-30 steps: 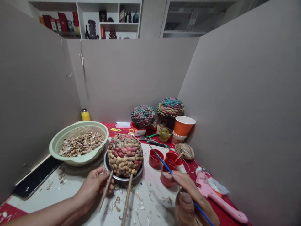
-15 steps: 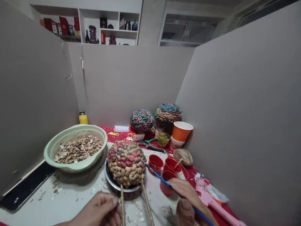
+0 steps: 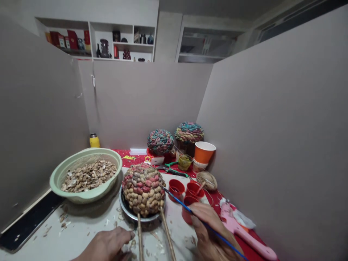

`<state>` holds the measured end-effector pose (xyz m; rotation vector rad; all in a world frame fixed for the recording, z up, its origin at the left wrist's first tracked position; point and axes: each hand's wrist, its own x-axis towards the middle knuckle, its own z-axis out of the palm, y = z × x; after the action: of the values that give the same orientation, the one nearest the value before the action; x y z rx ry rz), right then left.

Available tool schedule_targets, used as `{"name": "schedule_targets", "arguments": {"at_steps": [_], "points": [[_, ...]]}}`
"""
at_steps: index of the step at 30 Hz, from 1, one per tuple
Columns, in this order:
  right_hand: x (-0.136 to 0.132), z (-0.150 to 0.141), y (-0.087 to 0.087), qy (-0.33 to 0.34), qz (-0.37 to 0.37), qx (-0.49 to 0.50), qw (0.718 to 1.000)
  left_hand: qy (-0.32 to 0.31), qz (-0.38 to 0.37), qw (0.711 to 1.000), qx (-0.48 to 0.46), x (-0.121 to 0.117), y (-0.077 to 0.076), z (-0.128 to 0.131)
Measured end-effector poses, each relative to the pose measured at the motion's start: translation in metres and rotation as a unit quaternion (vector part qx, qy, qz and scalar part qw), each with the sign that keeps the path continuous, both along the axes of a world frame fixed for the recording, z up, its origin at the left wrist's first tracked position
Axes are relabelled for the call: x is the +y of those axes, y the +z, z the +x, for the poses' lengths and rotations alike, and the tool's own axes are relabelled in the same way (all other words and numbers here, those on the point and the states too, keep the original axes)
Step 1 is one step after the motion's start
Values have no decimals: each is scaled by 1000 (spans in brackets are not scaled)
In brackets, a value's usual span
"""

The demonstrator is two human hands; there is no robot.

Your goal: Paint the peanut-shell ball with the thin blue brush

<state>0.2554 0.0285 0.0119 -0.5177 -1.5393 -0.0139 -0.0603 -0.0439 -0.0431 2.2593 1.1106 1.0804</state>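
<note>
A ball covered in peanut shells [image 3: 143, 189], partly painted red, rests in a shallow metal dish [image 3: 127, 212] with two thin sticks [image 3: 152, 235] running from under it toward me. My left hand [image 3: 107, 246] lies at the bottom edge beside the left stick, fingers curled; I cannot see whether it grips the stick. My right hand [image 3: 210, 232] is closed on a blue paintbrush [image 3: 181, 203], whose tip points at the ball's right side. Three small red paint cups [image 3: 186, 190] stand just beyond that hand.
A green colander of peanut shells [image 3: 86, 174] sits at the left, a yellow bottle [image 3: 94, 141] behind it. Two coloured shell balls [image 3: 174, 136], an orange paper cup [image 3: 204, 152], scissors [image 3: 170, 167], a twine coil [image 3: 206, 180] and a pink glue gun [image 3: 244, 233] stand to the right. Grey partitions enclose the table.
My left hand has slid down along the left stick toward me. The brush tip has swung left from the red cups to the ball's side. The view has tilted upward.
</note>
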Motion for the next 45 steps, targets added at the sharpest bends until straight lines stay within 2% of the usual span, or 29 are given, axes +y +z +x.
{"name": "schedule_targets", "arguments": {"at_steps": [2, 3, 5, 8, 10, 18, 22, 29, 33, 36, 38, 42, 45], "points": [[-4, 0, 6, 14, -15, 2, 1000, 7, 155, 983, 94, -3, 1, -3], [-5, 0, 8, 18, -21, 5, 1000, -11, 192, 973, 124, -3, 5, -2], [-7, -1, 9, 19, -29, 5, 999, -94, 244, 953, 156, 1, 19, 2], [-8, 0, 9, 10, -30, 4, 1000, -106, 256, 936, 217, 11, 43, 14], [-8, 1, 8, 7, -29, -2, 1000, -135, 264, 927, 231, 17, 53, 23], [-11, 7, 7, -12, -27, -8, 1000, -189, 275, 914, 230, 26, 77, 44], [-13, 4, 9, -17, -41, 32, 999, -186, 250, 925, 216, 30, 89, 55], [-8, -5, 13, -55, -47, 102, 992, -198, 169, 944, 204, 34, 81, 78], [-6, -3, 12, -82, -64, 104, 989, -207, 213, 931, 214, 29, 75, 71], [-5, -2, 12, -84, -63, 102, 989, -243, 235, 916, 215, 25, 70, 58], [-2, -1, 11, -78, -65, 118, 988, -246, 250, 914, 204, 23, 64, 48], [3, 8, 13, -90, -73, 168, 979, -157, 280, 931, 172, 23, 48, 33], [3, 24, 23, -118, -82, 171, 975, -113, 286, 937, 167, 24, 40, 27]]}}
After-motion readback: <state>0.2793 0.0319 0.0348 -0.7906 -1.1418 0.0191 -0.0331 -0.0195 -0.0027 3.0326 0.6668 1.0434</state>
